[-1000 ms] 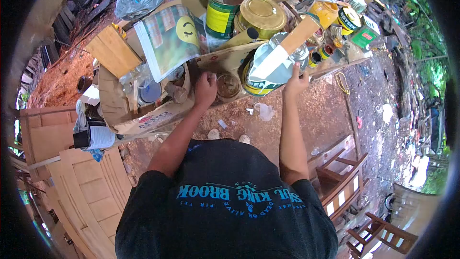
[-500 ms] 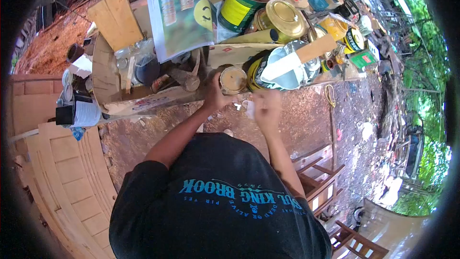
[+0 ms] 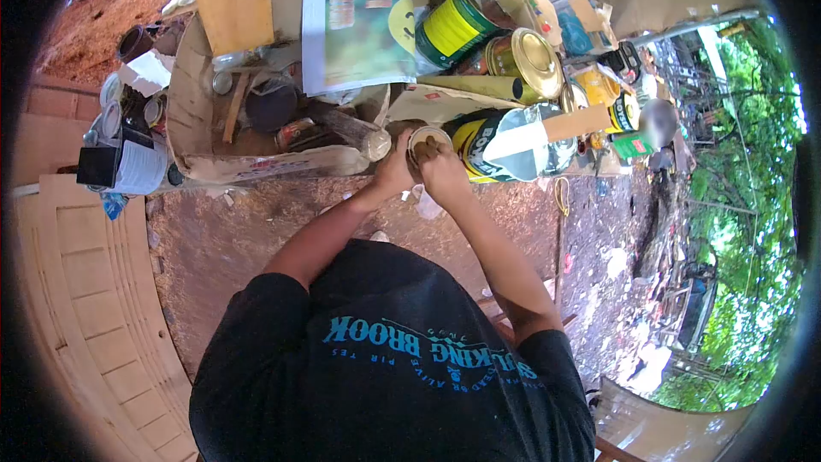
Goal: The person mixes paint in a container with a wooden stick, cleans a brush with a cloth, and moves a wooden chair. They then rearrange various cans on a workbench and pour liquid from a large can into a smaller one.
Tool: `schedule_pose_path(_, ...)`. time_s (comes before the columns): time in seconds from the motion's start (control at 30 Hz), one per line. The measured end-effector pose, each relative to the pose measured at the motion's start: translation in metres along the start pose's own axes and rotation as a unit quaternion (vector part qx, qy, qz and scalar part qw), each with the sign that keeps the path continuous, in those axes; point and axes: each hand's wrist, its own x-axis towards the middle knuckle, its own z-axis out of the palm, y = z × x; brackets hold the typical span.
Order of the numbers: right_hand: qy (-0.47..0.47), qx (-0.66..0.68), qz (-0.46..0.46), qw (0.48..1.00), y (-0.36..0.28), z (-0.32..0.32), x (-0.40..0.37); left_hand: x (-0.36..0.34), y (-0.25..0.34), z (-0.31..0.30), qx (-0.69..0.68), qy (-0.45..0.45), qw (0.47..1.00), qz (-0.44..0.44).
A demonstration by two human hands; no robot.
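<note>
A small round can (image 3: 427, 133) with a pale tan lid stands at the front edge of the cluttered bench. My left hand (image 3: 395, 169) is wrapped round its left side and steadies it. From the right, my right hand (image 3: 446, 175) reaches over the top, its fingers bent down on the lid and hiding part of it. Whether the lid is loose cannot be seen. Just right of the can lies a black and yellow paint can (image 3: 479, 141), with a silvery sheet (image 3: 522, 147) over it. A rolled tube-like piece (image 3: 374, 144) lies close to my left hand.
A cardboard box (image 3: 192, 133) with jars and scraps takes up the left. Behind stand a printed sheet (image 3: 355, 43), a green and yellow can (image 3: 453, 30) and a gold-lidded can (image 3: 537, 64). A wooden panelled door (image 3: 103, 291) is at lower left.
My right hand has moved up and left from beside the small can onto its lid. My left hand stays on the can. The camera view has shifted slightly.
</note>
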Motion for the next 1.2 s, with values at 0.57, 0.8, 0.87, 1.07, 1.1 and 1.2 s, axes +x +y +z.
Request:
schedule_pose_path(0.57,-0.074,-0.018,-0.039,0.996,-0.001,-0.007,0.007,0.000,-0.008,0.000,0.035,-0.007,0.999,0.008)
schedule_pose_path(0.8,-0.068,-0.052,-0.085,0.993,0.005,0.005,0.008,-0.001,-0.001,-0.005,0.035,0.014,0.999,0.025)
schedule_pose_path(0.87,-0.086,-0.061,-0.090,0.990,0.004,0.004,0.008,-0.002,0.004,-0.008,0.006,-0.009,1.000,-0.007)
schedule_pose_path(1.07,-0.051,-0.080,-0.099,0.991,0.003,0.008,0.009,-0.001,-0.021,0.006,0.006,-0.010,1.000,-0.007)
schedule_pose_path(1.1,-0.074,-0.065,-0.085,0.992,0.003,0.006,0.010,-0.001,-0.019,0.006,0.006,-0.013,1.000,-0.009)
schedule_pose_path(1.2,-0.090,-0.054,-0.085,0.991,0.002,-0.002,0.013,0.000,-0.018,0.005,-0.023,-0.032,0.998,-0.045)
